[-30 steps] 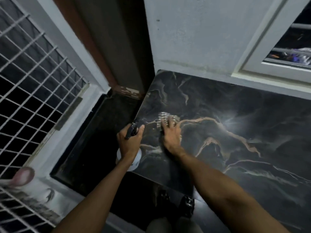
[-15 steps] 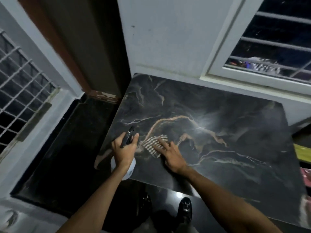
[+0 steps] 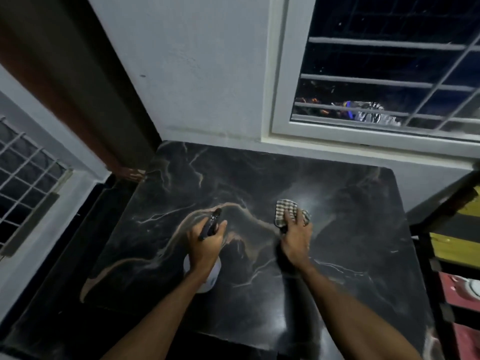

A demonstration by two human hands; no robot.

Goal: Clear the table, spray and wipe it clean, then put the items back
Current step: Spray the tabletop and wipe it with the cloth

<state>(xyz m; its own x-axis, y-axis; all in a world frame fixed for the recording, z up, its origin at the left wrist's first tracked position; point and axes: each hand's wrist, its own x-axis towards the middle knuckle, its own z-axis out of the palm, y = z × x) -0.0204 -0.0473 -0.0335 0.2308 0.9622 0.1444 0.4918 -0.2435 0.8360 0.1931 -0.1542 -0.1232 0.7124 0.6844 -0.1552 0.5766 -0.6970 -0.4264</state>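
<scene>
Table (image 3: 233, 320) wipe.
Left hand (image 3: 205, 245) grips spray bottle (image 3: 211, 226); right hand (image 3: 296, 237) presses cloth (image 3: 284, 210) right of it; bottle might knock table.

The left hand (image 3: 205, 245) wraps the spray bottle (image 3: 211, 224), so I see only its dark nozzle above the knuckles and a pale slice of its base below the wrist. Any label is hidden. Under the right hand (image 3: 296, 237) the checked cloth (image 3: 284, 207) shows only its far part. Right of that grip, the table (image 3: 350, 255) runs off the bottom edge, and the frame cuts the shelf (image 3: 454, 242), its contents blurred. Beyond both grips, I can't name the clutter (image 3: 368, 114) behind the window bars.
</scene>
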